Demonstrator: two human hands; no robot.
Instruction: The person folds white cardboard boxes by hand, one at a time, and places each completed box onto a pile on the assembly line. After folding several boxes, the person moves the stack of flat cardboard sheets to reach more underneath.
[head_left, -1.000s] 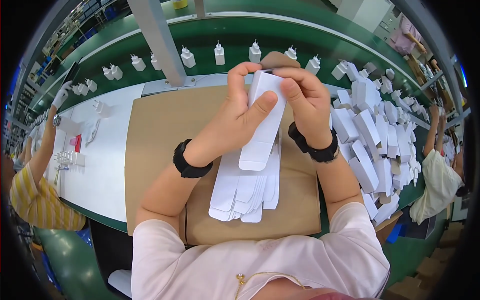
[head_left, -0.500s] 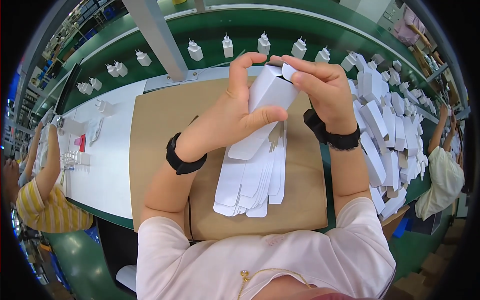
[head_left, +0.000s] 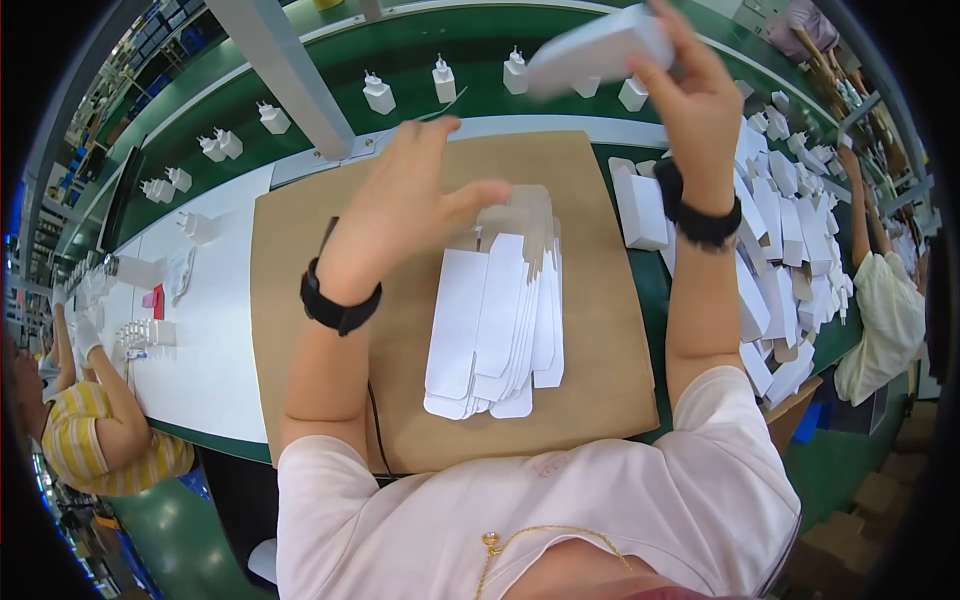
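Note:
A folded white carton (head_left: 598, 48), somewhat blurred, is gripped at its right end by my right hand (head_left: 690, 95), raised over the far side of the bench. My left hand (head_left: 410, 195) is empty, its thumb and fingers apart, above the upper left of the stacked flat carton blanks (head_left: 495, 330). Those white blanks lie fanned on a brown cardboard sheet (head_left: 600, 400); their upper ends show a greyish inner side.
White plug adapters (head_left: 379, 95) stand spaced along the green strip beyond the sheet. A heap of white cartons (head_left: 790, 240) fills the right side. A grey post (head_left: 285, 75) rises at the far left. A person in a striped shirt (head_left: 85, 430) works on the left.
My right hand has lifted the carton up and away toward the far right. My left hand has let go of it and moved left and down.

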